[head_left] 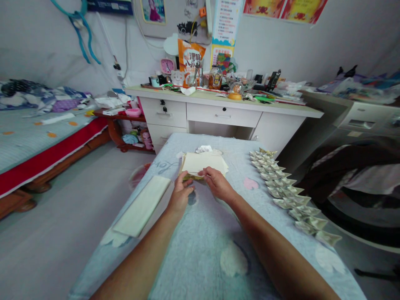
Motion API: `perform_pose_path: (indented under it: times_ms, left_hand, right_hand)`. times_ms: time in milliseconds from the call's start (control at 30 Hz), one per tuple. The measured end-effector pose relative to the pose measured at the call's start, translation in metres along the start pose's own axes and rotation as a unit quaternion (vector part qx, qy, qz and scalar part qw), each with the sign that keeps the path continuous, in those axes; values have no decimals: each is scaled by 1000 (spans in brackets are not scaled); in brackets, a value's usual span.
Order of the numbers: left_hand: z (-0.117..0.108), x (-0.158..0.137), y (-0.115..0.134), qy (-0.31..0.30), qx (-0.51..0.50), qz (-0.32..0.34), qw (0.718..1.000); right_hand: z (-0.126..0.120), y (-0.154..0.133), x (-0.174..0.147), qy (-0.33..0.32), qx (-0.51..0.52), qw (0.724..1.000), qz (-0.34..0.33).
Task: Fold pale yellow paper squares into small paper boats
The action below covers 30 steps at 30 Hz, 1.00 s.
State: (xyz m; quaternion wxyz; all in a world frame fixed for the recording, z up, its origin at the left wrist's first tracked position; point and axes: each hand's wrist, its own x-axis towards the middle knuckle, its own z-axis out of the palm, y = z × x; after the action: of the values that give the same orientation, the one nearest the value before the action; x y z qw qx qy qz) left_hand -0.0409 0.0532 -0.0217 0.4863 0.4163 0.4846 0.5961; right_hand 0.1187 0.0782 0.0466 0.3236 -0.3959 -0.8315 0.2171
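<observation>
A stack of cream paper sheets [203, 160] lies on the cloth-covered table in front of me. At its near edge, the top sheet shows a narrow fold and a gold-coloured strip. My right hand [218, 183] pinches that near edge with thumb and fingertips. My left hand [180, 191] has its curled fingers on the left near corner of the same sheet, the thumb lower and a little apart. To the right stand rows of folded paper boats [283, 189], the farthest one gold. On the left lies a long folded pale sheet [143, 206].
The table [203, 258] wears a light blue patterned cloth. A crumpled white tissue [204, 148] sits just behind the stack. Beyond is a white desk [223, 114] crowded with small items. A bed [46, 137] stands left, and a washing machine [362, 125] stands right.
</observation>
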Motion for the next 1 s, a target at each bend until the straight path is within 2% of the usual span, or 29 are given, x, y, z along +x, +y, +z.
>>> perform_pose_path:
  times_ms: [267,367,500,567,633,667,733,833,1000]
  left_hand:
    - [2,-3,7,5,-46,1,999]
    - [3,-4,9,5,-15,22,1000]
    - [1,-5,8,-23,64,51,996]
    - [0,-5,7,-29,93,51,994]
    - [-1,-5,7,-21,107,51,993]
    - [-1,-5,7,-14,111,53,992]
    - [-2,-5,7,-4,122,56,991]
    - [-2,-6,7,-4,142,62,988]
    - [-3,-8,10,-7,183,74,980]
  right_hand:
    - [-10,4,-5,40,131,990,14]
    - [-9,2,-5,18,163,986,0]
    - [-11,1,-10,-44,179,982,-35]
    - [-15,6,-13,-35,146,988,-45]
    - [-21,15,-15,20,71,997,-32]
    - [-23,21,-16,55,14,998,-10]
    - [-24,33,-16,86,-84,991,53]
    - [-20,48,-14,56,-145,983,102]
    - [-11,54,-8,34,-179,977,115]
